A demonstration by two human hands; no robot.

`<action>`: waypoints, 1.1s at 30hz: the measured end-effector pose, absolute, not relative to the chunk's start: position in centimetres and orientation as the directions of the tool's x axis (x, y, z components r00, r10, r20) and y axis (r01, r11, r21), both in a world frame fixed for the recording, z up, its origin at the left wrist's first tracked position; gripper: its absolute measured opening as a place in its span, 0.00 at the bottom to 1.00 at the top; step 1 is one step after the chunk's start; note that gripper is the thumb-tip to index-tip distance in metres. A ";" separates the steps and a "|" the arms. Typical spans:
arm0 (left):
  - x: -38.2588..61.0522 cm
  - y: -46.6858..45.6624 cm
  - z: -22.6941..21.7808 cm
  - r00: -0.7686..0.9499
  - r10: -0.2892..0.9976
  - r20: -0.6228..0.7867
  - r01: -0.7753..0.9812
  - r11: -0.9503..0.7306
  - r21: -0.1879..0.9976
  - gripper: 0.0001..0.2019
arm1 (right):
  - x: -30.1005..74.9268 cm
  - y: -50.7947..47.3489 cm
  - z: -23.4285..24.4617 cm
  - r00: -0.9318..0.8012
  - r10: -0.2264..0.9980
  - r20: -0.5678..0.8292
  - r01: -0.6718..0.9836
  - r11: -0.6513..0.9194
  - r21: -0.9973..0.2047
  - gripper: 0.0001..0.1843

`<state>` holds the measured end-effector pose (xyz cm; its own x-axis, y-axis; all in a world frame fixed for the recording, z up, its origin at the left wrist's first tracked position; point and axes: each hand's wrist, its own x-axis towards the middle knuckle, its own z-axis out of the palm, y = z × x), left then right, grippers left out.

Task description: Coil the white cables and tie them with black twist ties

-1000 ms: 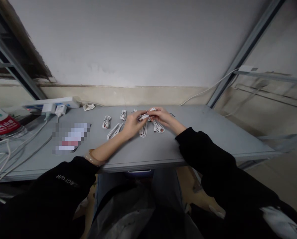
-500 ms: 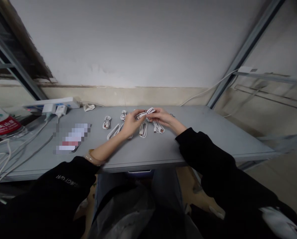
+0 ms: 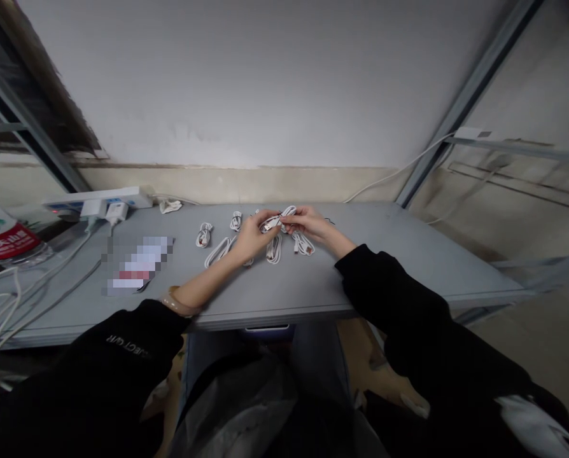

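Black long-sleeved top: left sleeve (image 3: 107, 362) bears small white lettering (image 3: 122, 344); right sleeve (image 3: 403, 324) shows a white patch (image 3: 527, 421) toward the elbow. Glossy amber-toned bangle (image 3: 179, 303) on left wrist. Blue-grey denim trousers (image 3: 317, 362).

The left hand (image 3: 252, 236) and right hand (image 3: 312, 223) are close together, both pinching.
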<state>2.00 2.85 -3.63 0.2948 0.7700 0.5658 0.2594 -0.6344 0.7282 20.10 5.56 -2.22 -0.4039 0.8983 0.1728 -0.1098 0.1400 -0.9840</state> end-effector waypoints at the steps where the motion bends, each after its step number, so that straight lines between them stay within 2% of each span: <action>1: 2.0 2.9 -3.7 0.297 0.766 0.570 0.264 -0.640 0.722 0.14 | 20.1 5.6 -2.2 -0.399 0.901 0.171 -0.105 0.140 -0.985 0.11; 13: 2.0 3.0 -3.8 0.261 0.752 0.605 0.346 -0.658 0.669 0.13 | 19.9 5.3 -2.1 -0.374 0.909 0.187 -0.096 0.162 -0.982 0.11; 20: 1.9 3.0 -3.9 0.213 0.766 0.607 0.467 -0.625 0.625 0.24 | 20.1 6.0 -2.2 -0.286 0.946 0.151 -0.195 0.097 -0.976 0.08; 27: 1.9 3.0 -3.8 0.253 0.708 0.659 0.403 -0.696 0.594 0.09 | 20.4 6.7 -2.2 -0.263 0.958 0.116 -0.283 0.039 -0.958 0.05; 33: 1.8 3.3 -4.1 0.230 0.708 0.668 0.378 -0.697 0.609 0.06 | 20.2 6.3 -2.3 -0.323 0.939 0.116 -0.241 0.037 -0.970 0.04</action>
